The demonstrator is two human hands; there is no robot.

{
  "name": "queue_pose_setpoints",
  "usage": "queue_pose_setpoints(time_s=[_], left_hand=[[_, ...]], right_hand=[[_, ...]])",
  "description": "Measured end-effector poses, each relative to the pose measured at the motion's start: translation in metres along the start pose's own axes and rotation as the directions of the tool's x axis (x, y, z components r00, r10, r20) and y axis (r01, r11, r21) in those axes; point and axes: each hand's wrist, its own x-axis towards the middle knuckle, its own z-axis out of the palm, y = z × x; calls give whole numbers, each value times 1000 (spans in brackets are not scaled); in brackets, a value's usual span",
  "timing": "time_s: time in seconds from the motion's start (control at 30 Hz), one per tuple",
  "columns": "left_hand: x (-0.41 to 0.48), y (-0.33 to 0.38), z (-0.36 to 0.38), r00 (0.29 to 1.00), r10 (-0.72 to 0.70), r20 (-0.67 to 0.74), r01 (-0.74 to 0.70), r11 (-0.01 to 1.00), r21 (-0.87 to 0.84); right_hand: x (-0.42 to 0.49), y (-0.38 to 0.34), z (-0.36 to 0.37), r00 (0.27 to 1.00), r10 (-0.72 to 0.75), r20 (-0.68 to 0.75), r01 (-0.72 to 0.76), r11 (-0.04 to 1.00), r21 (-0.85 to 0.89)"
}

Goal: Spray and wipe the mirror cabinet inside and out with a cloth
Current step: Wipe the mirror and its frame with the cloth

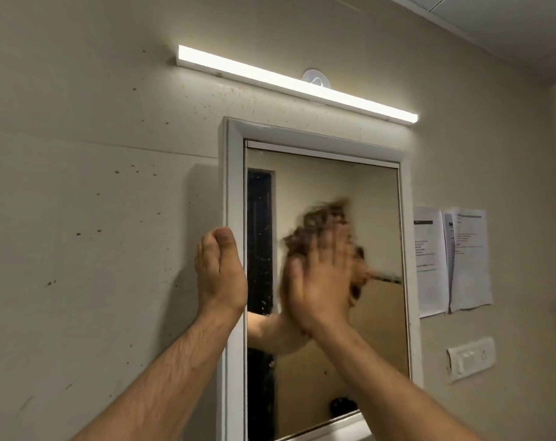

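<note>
- Mirror cabinet (pixel 235 186): my left hand (pixel 219 272) grips its side edge.
- My right hand (pixel 321 281), flat and blurred, seems to be wiping its front.
- Next, probably: open the door.

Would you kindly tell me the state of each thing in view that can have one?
Light bar: lit.
Mirror cabinet: door looks closed, glass speckled near its left edge.
Left hand: grips the cabinet's left edge.
Cloth: bunched against the glass, blurred.
Right hand: fingers straight, pressing the cloth on the glass.
Papers: hanging, overlapping each other.
</note>
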Motion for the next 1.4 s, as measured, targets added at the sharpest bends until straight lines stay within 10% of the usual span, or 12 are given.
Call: queue_pose_setpoints(time_s=[0.13, 0.2, 0.27, 0.33, 0.4, 0.53, 0.7, 0.83, 0.93, 1.1, 1.17, 1.4], left_hand=[[3, -1, -2, 1000, -16, 0, 16, 1000, -9], [-1, -3, -5, 999, -23, 31, 23, 1000, -2], [-9, -8, -6, 998, -21, 53, 21, 1000, 13], [-19, -13, -5, 1000, -6, 17, 5, 999, 33], [-24, -13, -2, 999, 15, -31, -12, 996, 93], [-25, -13, -4, 999, 30, -25, -29, 999, 39], [-20, -19, -9, 997, -74, -6, 71, 972, -224], [-12, -20, -14, 982, -143, 125, 179, 916, -360], [-17, -19, -14, 986, -106, 125, 133, 962, -238], [-17, -22, -16, 987, -107, 119, 136, 954, -266], [-16, -22, -16, 980, -129, 151, 169, 942, -290], [-29, -18, -25, 937, -202, 285, 278, 926, -255]], right_hand=[[-18, 24, -7, 584, -791, 185, 793, 604, 79], [0, 53, -15, 711, -676, 194, 687, 727, 15], [10, 72, -22, 996, -64, 59, 64, 998, -5], [6, 62, -15, 882, 472, 22, -472, 879, 73], [-10, 36, -9, 912, 408, 45, -410, 912, 25], [9, 11, -18, 954, -275, 117, 280, 960, -25], [75, -39, -19, 993, -116, 14, 116, 992, 46], [-35, 8, -10, 620, -763, 184, 767, 639, 65], [-43, 44, -23, 318, -901, 294, 915, 372, 152], [92, -15, -32, 887, -453, 84, 455, 891, 0], [94, -40, -21, 940, -341, 14, 341, 940, 8], [-40, 33, -19, 383, -868, 314, 894, 434, 109]])
